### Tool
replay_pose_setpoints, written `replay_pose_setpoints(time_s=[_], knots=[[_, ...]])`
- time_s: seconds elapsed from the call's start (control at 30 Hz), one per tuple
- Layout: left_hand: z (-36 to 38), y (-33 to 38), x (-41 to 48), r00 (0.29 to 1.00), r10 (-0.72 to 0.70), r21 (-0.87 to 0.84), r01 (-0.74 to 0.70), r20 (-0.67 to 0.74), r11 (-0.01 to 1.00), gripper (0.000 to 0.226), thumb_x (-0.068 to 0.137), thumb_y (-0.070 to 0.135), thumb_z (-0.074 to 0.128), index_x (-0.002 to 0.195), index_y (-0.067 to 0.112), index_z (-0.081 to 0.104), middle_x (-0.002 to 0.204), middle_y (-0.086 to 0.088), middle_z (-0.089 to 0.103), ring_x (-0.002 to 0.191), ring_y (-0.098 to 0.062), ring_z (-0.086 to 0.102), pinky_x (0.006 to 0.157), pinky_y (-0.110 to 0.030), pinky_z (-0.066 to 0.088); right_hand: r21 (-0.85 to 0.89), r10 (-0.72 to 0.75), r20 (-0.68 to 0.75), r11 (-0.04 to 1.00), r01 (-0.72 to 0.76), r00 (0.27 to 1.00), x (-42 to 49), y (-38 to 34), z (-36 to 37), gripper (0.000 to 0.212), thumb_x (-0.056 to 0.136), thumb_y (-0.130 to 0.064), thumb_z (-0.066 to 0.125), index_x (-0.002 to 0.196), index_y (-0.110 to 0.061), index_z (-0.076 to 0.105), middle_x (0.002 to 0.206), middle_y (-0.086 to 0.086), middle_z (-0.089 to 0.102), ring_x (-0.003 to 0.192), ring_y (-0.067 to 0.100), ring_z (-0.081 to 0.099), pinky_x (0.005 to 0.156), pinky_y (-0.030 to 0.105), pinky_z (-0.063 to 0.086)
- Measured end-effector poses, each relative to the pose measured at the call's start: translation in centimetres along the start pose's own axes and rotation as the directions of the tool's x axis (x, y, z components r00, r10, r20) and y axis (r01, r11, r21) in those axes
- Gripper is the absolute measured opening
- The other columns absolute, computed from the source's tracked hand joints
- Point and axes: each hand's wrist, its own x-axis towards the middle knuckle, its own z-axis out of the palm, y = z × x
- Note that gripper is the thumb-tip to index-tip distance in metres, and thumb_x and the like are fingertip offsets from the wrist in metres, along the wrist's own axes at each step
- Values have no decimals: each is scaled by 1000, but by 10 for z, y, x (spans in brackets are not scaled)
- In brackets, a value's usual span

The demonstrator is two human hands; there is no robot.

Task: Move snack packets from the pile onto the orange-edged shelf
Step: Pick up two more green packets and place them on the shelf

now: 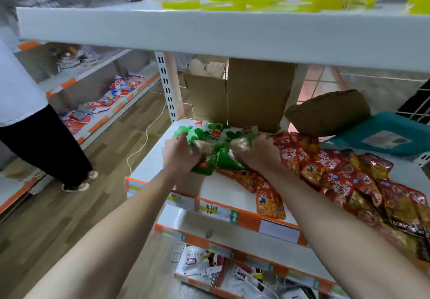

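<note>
Green snack packets point(215, 140) lie bunched at the back left of the white shelf with the orange front edge point(246, 217). My left hand point(178, 153) grips their left side, and my right hand point(258, 153) grips their right side. A pile of red and gold snack packets point(349, 177) spreads over the shelf's right half, touching my right forearm. One red packet point(270, 202) hangs over the front edge.
Cardboard boxes point(244, 94) and a brown bag point(328, 112) stand behind the packets, a teal parcel point(384, 136) at the right. A white shelf point(209, 33) overhangs closely above. Lower shelves hold mixed packets point(232, 273). A person point(46, 140) stands in the aisle at left.
</note>
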Motion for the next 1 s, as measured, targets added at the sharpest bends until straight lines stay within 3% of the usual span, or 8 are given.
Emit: replay_pose_setpoints(time_s=[0.17, 0.37, 0.53, 0.6, 0.7, 0.8, 0.9, 1.0], knots=[[-3, -3, 11, 998, 34, -64, -31, 46, 997, 39, 79, 37, 67, 111, 15, 63, 106, -8, 66, 104, -31, 61, 80, -34, 50, -64, 2, -19, 998, -3, 1000, -2, 3, 4, 88, 84, -60, 69, 141, -2, 36, 136, 20, 46, 122, 35, 50, 100, 41, 44], [-1, -7, 1, 986, 129, -275, -96, 104, 957, 42, 84, 9, 68, 124, 11, 54, 119, -9, 59, 107, -23, 57, 74, -24, 41, 78, 40, -25, 996, -38, 999, -4, 2, -3, 89, 76, -50, 80, 140, -2, 40, 133, 18, 53, 120, 37, 55, 99, 46, 49], [-10, -2, 1, 965, 103, -443, 15, 241, 896, 87, 82, 5, 73, 153, 11, 23, 140, -12, 52, 128, -30, 52, 85, -28, 46, 163, 97, -2, 982, -96, 995, -16, -2, -13, 86, 77, -32, 85, 140, 2, 36, 136, 18, 54, 126, 35, 53, 101, 39, 45], [-16, 3, 4, 943, 55, -547, 141, 327, 826, 89, 75, 2, 80, 150, 7, 33, 136, -14, 58, 126, -30, 55, 97, -36, 51, 205, 91, 4, 975, -90, 996, -14, 5, -15, 106, 57, -52, 91, 137, -4, 41, 131, 10, 59, 124, 30, 57, 101, 39, 49], [-22, 7, 0, 925, 63, -687, 232, 375, 689, 35, 72, -4, 80, 105, 3, 68, 105, -15, 73, 102, -29, 68, 89, -37, 58, 272, 4, -15, 962, 0, 1000, 41, 63, 17, 134, 18, -91, 71, 127, -16, 54, 119, -3, 68, 111, 20, 65, 94, 44, 57], [-29, 15, -14, 907, 130, -696, 208, 400, 688, 21, 87, -3, 66, 79, 16, 69, 82, 3, 69, 79, -14, 65, 60, -13, 52, 310, -6, -16, 951, 10, 1000, 23, 51, 3, 112, 35, -75, 83, 127, -15, 56, 118, -2, 68, 111, 19, 65, 93, 44, 57], [-20, 21, -22, 902, 143, -754, 243, 407, 611, 24, 95, 1, 59, 85, 21, 70, 89, 1, 72, 91, -20, 68, 80, -25, 56, 299, 58, -45, 954, -41, 997, -11, 22, -17, 68, 77, -28, 83, 132, -5, 49, 126, 10, 61, 120, 28, 59, 99, 42, 51], [-8, 27, -33, 912, 107, -815, 297, 397, 498, 24, 97, 3, 56, 95, 24, 68, 100, 1, 73, 101, -20, 67, 89, -34, 55, 293, 74, -61, 955, -53, 995, -12, 26, -16, 58, 83, -19, 79, 131, -5, 49, 130, 12, 60, 122, 30, 57, 101, 42, 50]])
